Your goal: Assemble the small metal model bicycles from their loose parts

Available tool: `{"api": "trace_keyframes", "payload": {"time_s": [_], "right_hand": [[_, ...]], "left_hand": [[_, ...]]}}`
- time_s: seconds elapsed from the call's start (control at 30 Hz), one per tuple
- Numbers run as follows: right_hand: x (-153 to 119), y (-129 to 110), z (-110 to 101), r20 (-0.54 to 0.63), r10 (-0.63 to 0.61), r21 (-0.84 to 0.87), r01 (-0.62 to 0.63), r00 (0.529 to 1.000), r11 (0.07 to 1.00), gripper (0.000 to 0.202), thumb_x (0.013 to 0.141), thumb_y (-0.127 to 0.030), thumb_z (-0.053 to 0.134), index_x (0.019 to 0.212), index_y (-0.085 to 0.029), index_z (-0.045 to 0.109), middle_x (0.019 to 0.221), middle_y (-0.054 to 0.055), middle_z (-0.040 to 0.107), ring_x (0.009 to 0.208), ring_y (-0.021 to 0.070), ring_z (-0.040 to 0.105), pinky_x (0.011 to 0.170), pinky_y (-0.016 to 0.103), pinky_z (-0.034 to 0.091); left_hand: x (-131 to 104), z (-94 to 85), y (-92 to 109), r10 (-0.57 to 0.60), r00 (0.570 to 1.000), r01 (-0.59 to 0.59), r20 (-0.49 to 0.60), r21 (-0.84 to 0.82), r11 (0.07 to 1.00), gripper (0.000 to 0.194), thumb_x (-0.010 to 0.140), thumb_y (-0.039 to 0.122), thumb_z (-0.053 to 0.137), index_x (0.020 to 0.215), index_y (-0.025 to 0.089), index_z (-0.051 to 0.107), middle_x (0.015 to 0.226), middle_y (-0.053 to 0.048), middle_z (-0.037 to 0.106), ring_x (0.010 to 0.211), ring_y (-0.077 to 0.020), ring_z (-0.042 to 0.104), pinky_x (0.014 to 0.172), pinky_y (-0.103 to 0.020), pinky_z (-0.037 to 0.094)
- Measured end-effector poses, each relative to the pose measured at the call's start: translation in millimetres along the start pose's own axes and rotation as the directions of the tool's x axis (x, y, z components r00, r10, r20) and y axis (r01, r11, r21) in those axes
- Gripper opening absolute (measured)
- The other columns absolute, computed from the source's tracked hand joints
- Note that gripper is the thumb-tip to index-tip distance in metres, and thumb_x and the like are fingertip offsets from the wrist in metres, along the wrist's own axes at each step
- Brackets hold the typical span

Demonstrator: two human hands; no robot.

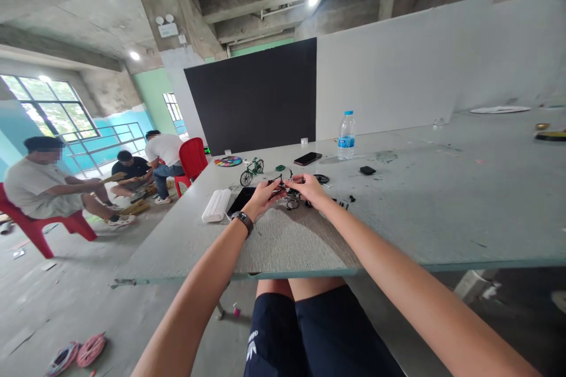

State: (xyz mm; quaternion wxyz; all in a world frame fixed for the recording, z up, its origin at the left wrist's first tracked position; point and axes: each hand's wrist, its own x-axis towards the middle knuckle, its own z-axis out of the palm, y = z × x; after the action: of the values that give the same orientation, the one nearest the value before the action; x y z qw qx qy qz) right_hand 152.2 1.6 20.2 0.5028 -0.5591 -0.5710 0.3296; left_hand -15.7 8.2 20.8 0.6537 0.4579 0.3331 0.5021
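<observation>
My left hand (264, 197), with a dark watch at its wrist, is closed on small black parts above the grey table (283, 247). Close to its right, my right hand (309, 188) pinches the same cluster of black parts (289, 193). Exactly which pieces the fingers hold is too small to tell. Several loose black bits (342, 204) lie just right of my hands, and a black wheel (322, 178) lies behind them. A small green model bicycle (252, 171) stands upright behind my left hand.
Left of my hands are a white box (217, 205) and a dark phone-like slab (241, 200). Farther back stand a water bottle (346, 136), a phone (308, 158) and a colourful disc (228, 161). Several people sit at the left, beyond the table, near red chairs (193, 159).
</observation>
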Motion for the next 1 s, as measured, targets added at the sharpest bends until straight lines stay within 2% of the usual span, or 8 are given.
{"api": "trace_keyframes", "payload": {"time_s": [0.2, 0.43, 0.6, 0.9, 1.0], "right_hand": [[-2, -2, 0, 0.003, -0.013, 0.011, 0.013, 1.000, 1.000, 0.048, 0.074, -0.051, 0.079, 0.102, -0.016, 0.063, 0.094, 0.009, 0.068, 0.061, 0.0116, 0.055, 0.043, 0.020, 0.036], [-2, -2, 2, 0.036, -0.001, 0.055, -0.001, 0.999, 0.998, 0.048, 0.074, -0.049, 0.081, 0.103, -0.017, 0.062, 0.076, 0.001, 0.062, 0.051, 0.0085, 0.045, 0.041, 0.021, 0.030], [-1, -1, 1, 0.048, -0.010, 0.068, 0.007, 0.999, 0.998, 0.046, 0.073, -0.049, 0.081, 0.100, -0.018, 0.061, 0.073, -0.001, 0.058, 0.049, 0.0080, 0.043, 0.039, 0.021, 0.028], [5, 6, 2, 0.018, -0.069, -0.016, 0.070, 0.997, 0.997, 0.047, 0.071, -0.052, 0.081, 0.097, -0.018, 0.062, 0.082, 0.002, 0.065, 0.053, 0.0085, 0.049, 0.042, 0.020, 0.034], [9, 10, 1, -0.006, -0.077, -0.063, 0.077, 0.997, 0.995, 0.047, 0.069, -0.053, 0.082, 0.094, -0.018, 0.062, 0.079, 0.002, 0.065, 0.050, 0.0081, 0.048, 0.042, 0.021, 0.034]], "left_hand": [[1, -2.4, -1, 0.016, 0.999, -0.017, 0.051, 0.005, 1.000, 0.015, 0.089, 0.025, 0.070, 0.089, 0.010, 0.068, 0.088, -0.009, 0.070, 0.075, -0.0131, 0.067, 0.092, -0.034, 0.056], [1, -4.3, 0, 0.011, 0.999, -0.011, 0.040, -0.008, 1.000, 0.015, 0.087, 0.023, 0.071, 0.085, 0.009, 0.069, 0.083, -0.008, 0.068, 0.074, -0.0125, 0.065, 0.089, -0.032, 0.056], [-1, -1.8, 3, -0.017, 1.000, 0.017, 0.004, -0.023, 1.000, 0.013, 0.090, 0.019, 0.066, 0.083, 0.008, 0.068, 0.080, -0.007, 0.066, 0.073, -0.0126, 0.065, 0.084, -0.030, 0.057], [3, -4.4, -1, -0.006, 0.999, 0.005, 0.046, 0.017, 1.000, 0.015, 0.087, 0.023, 0.071, 0.083, 0.009, 0.067, 0.082, -0.008, 0.067, 0.073, -0.0127, 0.066, 0.090, -0.033, 0.056], [4, -4.9, -2, -0.002, 0.998, 0.001, 0.055, 0.027, 1.000, 0.012, 0.087, 0.021, 0.070, 0.083, 0.010, 0.067, 0.084, -0.008, 0.069, 0.075, -0.0126, 0.066, 0.090, -0.033, 0.056]]}}
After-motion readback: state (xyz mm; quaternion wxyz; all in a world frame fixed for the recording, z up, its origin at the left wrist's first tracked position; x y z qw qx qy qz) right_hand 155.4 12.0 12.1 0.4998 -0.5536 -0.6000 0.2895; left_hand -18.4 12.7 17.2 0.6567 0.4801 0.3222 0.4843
